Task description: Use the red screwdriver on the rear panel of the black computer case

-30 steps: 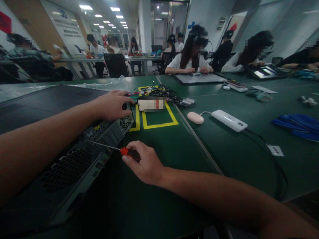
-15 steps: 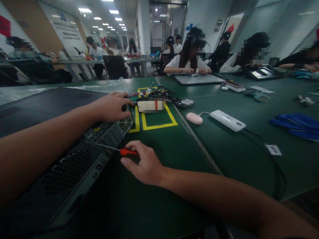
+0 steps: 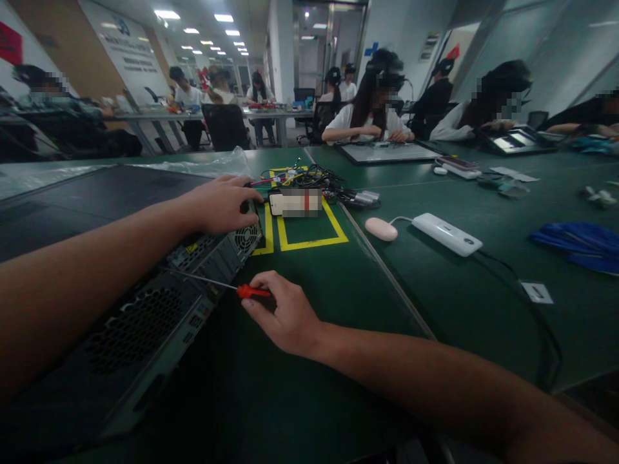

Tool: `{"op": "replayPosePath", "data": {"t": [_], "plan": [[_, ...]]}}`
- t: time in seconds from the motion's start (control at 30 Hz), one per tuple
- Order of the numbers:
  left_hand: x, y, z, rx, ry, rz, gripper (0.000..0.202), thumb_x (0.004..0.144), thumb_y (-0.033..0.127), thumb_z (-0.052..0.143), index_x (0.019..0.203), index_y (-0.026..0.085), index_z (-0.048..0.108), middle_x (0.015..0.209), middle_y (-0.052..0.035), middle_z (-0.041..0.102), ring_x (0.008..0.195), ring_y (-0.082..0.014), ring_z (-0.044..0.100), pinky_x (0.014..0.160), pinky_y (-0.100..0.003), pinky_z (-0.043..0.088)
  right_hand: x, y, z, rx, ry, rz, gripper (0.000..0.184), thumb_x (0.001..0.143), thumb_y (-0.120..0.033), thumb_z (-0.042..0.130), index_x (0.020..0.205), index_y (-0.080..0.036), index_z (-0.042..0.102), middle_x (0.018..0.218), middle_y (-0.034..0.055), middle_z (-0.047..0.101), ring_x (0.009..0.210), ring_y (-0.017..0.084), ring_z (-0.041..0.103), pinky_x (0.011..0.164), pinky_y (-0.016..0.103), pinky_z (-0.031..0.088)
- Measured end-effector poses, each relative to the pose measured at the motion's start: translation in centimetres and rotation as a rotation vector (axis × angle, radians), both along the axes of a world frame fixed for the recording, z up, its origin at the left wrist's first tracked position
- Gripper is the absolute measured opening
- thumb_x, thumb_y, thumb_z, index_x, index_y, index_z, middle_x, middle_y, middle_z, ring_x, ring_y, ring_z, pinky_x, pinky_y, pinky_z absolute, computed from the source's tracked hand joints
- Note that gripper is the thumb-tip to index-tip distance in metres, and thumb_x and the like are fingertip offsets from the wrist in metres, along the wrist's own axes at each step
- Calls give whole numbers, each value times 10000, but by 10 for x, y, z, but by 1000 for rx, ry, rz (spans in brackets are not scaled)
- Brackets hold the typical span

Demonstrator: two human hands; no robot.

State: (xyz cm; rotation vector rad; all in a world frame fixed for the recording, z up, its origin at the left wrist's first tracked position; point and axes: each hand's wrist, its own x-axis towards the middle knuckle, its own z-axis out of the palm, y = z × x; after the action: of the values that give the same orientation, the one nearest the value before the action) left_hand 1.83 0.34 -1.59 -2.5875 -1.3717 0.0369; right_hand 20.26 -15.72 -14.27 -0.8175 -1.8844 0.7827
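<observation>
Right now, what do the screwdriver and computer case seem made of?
Screwdriver shaft: seemingly bare metal, thin, straight, pale grey. Red handle: probably smooth plastic, from its vivid colour. Computer case: likely matt dark painted metal, given its perforated vent; plastic possible.

You have clear passage over the worktop (image 3: 360, 283) between your right forearm (image 3: 396, 357) and the pink device (image 3: 381, 229). The computer case (image 3: 138, 328) blocks the left; the phone (image 3: 296, 203) and cable bundle (image 3: 319, 177) block the rear.
</observation>
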Motion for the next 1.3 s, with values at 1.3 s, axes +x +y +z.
{"op": "replayPosePath", "data": {"t": [1.3], "plan": [[1, -2, 2, -20, -18, 7, 648, 902, 560, 527, 1452, 253, 682, 1645, -112, 517, 1534, -396, 447, 1281, -533, 311, 2, 0, 1, 77, -30, -40, 255, 1078, -432, 588, 1137, -203, 683, 968, 40, 675, 828, 173, 636, 746, 308, 521]]}}
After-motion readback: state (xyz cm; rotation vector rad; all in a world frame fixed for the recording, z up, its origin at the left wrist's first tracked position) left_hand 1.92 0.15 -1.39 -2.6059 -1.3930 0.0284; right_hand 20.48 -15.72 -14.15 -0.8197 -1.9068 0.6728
